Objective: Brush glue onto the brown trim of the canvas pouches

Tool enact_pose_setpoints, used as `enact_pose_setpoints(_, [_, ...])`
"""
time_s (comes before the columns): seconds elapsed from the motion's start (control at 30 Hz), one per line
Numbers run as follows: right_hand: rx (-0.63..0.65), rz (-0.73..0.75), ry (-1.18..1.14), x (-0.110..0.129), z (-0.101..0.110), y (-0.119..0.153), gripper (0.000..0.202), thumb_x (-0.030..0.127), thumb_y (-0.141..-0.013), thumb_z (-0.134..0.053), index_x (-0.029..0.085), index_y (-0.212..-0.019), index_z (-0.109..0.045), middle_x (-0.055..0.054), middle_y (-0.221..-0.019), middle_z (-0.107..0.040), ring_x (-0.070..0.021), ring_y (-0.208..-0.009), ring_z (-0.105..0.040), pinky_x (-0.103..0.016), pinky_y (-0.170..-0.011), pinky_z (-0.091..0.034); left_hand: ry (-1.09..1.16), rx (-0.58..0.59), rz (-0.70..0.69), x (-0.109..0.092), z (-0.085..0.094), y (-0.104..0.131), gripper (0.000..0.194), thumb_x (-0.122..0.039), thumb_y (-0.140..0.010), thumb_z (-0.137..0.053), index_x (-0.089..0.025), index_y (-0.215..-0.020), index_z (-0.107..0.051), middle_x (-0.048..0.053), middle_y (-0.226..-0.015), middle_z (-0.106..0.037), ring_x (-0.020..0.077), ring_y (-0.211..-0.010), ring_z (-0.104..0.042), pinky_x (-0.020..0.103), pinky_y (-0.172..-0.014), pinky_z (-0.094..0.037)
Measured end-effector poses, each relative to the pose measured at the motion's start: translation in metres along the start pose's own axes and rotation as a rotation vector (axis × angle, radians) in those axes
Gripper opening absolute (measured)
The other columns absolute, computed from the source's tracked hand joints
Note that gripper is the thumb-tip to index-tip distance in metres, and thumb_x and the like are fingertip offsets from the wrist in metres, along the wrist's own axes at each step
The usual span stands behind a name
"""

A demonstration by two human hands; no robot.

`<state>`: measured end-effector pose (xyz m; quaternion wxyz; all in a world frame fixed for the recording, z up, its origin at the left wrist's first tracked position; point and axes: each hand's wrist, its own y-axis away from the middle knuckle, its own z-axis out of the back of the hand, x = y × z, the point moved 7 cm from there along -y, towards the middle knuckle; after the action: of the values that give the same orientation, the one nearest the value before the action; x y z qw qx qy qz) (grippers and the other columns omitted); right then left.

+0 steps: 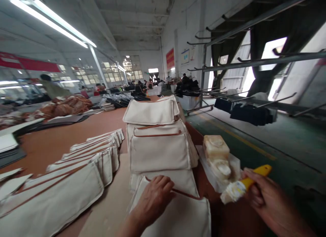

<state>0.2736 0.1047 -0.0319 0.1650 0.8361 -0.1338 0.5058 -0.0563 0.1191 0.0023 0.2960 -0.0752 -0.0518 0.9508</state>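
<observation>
Right hand point(259, 191) grips a brush point(241, 187); left hand point(156, 194) is on a cloth pouch point(187, 213), can't tell if pinching. Pouch looks light, kinda floppy, probably best held by its edge point(209, 213).

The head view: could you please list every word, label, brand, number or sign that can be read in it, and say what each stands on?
No text can be read.
Red wall sign: yellowish marks, too small and blurred.
Wall board with a blue patch: too small.
Red banner at left: too blurred.
Brush in the right hand: no legible lettering.
</observation>
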Motion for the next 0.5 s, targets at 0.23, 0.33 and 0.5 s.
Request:
enact_pose_setpoints(0.23, [-0.023, -0.028, -0.073, 0.008, 0.014, 0.009, 0.038, 0.044, -0.071, -0.085, 0.016, -0.073, -0.060, 0.008, -0.047, -0.036, -0.0049, -0.035, -0.030, -0.015, -0.033, -0.026, 0.036, 0.214, 0.091, -0.061, -0.065, -0.055, 0.014, -0.027, -0.087, -0.061, -0.021, -0.100, -0.063, 0.007, -0.108, -0.064, 0.0280, -0.107, -0.054, 0.041, -0.094, -0.040])
enact_pose_setpoints(0.33, [-0.039, -0.017, -0.083, 0.003, 0.030, 0.008, 0.040, 0.045, -0.071, -0.085, 0.015, -0.073, -0.060, 0.008, -0.047, -0.036, -0.0043, -0.037, -0.029, -0.014, -0.034, -0.023, 0.043, 0.247, 0.122, -0.064, -0.075, -0.057, 0.021, -0.023, -0.084, -0.061, -0.021, -0.105, -0.062, 0.008, -0.115, -0.063, 0.0284, -0.112, -0.053, 0.042, -0.097, -0.038])
enact_pose_setpoints(0.5, [-0.055, 0.021, -0.045, -0.006, 0.040, 0.002, 0.042, 0.049, -0.071, -0.085, 0.015, -0.075, -0.061, 0.007, -0.049, -0.040, -0.0043, -0.039, -0.029, -0.014, -0.035, -0.021, 0.085, 0.303, 0.185, -0.071, -0.074, -0.057, 0.026, -0.019, -0.080, -0.058, -0.018, -0.106, -0.060, 0.011, -0.122, -0.063, 0.0287, -0.116, -0.054, 0.039, -0.097, -0.038])
